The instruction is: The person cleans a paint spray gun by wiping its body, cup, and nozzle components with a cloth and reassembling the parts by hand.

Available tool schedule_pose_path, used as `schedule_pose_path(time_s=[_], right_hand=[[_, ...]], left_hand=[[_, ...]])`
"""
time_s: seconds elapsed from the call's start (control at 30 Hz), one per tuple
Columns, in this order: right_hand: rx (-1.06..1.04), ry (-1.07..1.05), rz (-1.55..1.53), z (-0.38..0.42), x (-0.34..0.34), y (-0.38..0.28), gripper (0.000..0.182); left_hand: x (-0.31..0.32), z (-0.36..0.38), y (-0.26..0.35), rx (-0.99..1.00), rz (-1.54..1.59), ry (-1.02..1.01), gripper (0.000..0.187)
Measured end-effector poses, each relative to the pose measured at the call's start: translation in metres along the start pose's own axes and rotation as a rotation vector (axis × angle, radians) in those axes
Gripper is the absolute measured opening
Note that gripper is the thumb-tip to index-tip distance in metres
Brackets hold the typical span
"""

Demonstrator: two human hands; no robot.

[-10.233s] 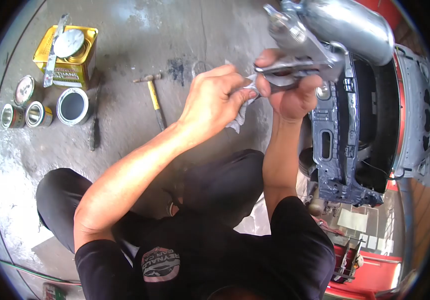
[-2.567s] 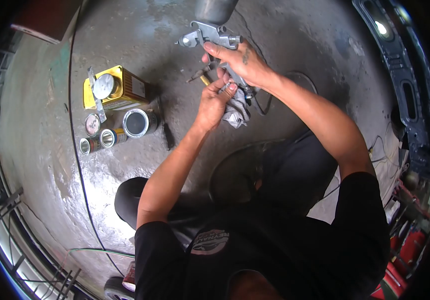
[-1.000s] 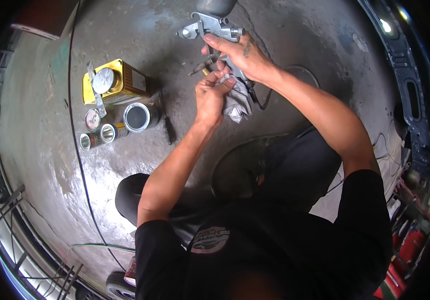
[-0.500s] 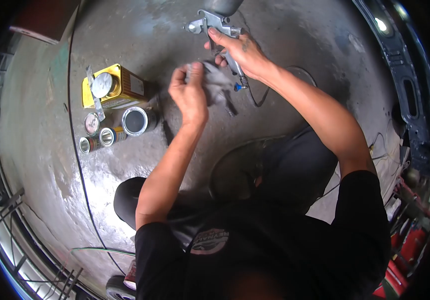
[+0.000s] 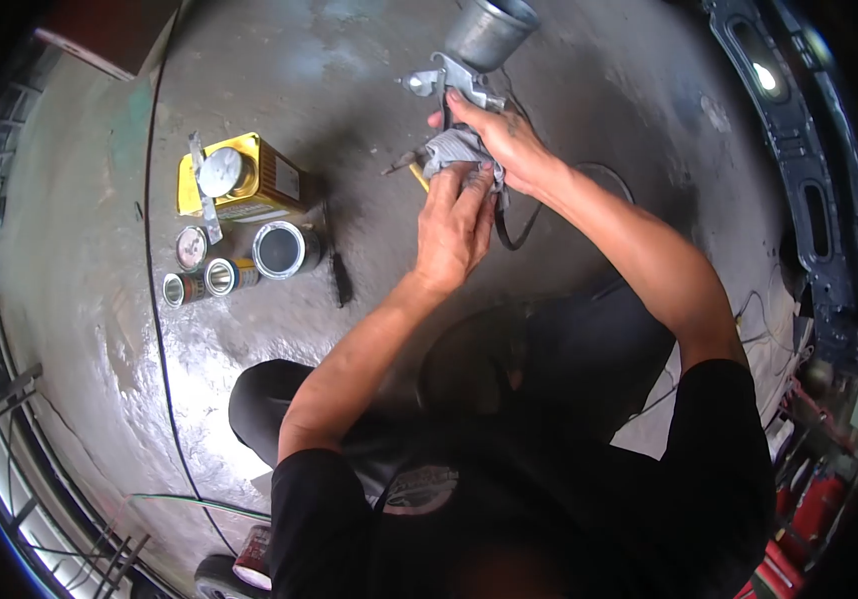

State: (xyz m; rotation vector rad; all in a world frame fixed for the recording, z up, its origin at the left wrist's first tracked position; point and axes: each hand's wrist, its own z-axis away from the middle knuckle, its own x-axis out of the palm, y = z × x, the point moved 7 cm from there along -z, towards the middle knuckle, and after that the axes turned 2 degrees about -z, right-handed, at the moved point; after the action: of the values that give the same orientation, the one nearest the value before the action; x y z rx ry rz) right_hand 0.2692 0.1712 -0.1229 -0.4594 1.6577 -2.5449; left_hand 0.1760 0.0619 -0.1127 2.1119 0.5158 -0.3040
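A metal spray gun (image 5: 461,76) with a grey cup (image 5: 490,36) on top is gripped by my right hand (image 5: 511,145), with fingers wrapped round the upper handle. My left hand (image 5: 452,225) pinches a crumpled grey rag (image 5: 455,150) around the handle, just below the right hand's fingers. The rag covers much of the handle. A dark air hose (image 5: 517,238) curves away beneath the gun. Just left of the rag, a thin yellow stick-like piece (image 5: 419,178) shows in part.
To the left on the concrete floor stand a yellow rectangular can (image 5: 271,180) with a metal strip and round lid on it, a wide open can (image 5: 284,250) and several smaller tins. A dark metal vehicle panel (image 5: 817,210) lines the right side. A black cable (image 5: 154,250) crosses the floor.
My left hand has moved right and brought the rag onto the gun's handle. The gun sits a little farther right and lower in view, showing more of its cup.
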Motion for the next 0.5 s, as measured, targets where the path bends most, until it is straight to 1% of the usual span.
schedule_pose_path(time_s=[0.07, 0.1, 0.13, 0.2, 0.23, 0.33, 0.37, 0.4, 0.43, 0.5], right_hand=[[-0.06, 0.004, -0.011, 0.001, 0.002, -0.001, 0.045], [-0.053, -0.079, 0.076, -0.011, -0.008, 0.01, 0.046], [-0.05, -0.098, 0.083, -0.009, -0.004, 0.008, 0.047], [-0.054, -0.131, 0.101, 0.003, 0.006, 0.005, 0.048], [-0.068, -0.116, 0.162, 0.009, 0.01, 0.0, 0.05], [-0.161, -0.124, 0.311, 0.016, 0.02, -0.012, 0.046], [-0.185, -0.123, 0.338, 0.016, 0.022, -0.013, 0.045], [-0.164, -0.137, 0.347, 0.018, 0.023, -0.013, 0.044], [-0.141, -0.152, 0.358, 0.019, 0.024, -0.014, 0.043], [-0.118, -0.181, 0.403, 0.022, 0.028, -0.012, 0.042]], left_hand=[[-0.009, -0.009, -0.012, -0.084, 0.079, -0.016, 0.035], [-0.017, -0.014, -0.025, -0.105, 0.069, 0.072, 0.031], [-0.027, -0.021, -0.045, -0.204, 0.104, 0.117, 0.026], [-0.035, -0.015, -0.092, -0.59, 0.497, 0.255, 0.022], [-0.041, -0.019, -0.104, -0.632, 0.549, 0.319, 0.022], [-0.052, -0.019, -0.129, -0.775, 0.746, 0.509, 0.023], [-0.057, -0.02, -0.142, -0.796, 0.817, 0.562, 0.023], [-0.067, -0.021, -0.147, -0.819, 0.889, 0.615, 0.024], [-0.074, -0.022, -0.15, -0.847, 0.889, 0.591, 0.024], [-0.07, -0.028, -0.144, -0.869, 1.018, 0.485, 0.025]])
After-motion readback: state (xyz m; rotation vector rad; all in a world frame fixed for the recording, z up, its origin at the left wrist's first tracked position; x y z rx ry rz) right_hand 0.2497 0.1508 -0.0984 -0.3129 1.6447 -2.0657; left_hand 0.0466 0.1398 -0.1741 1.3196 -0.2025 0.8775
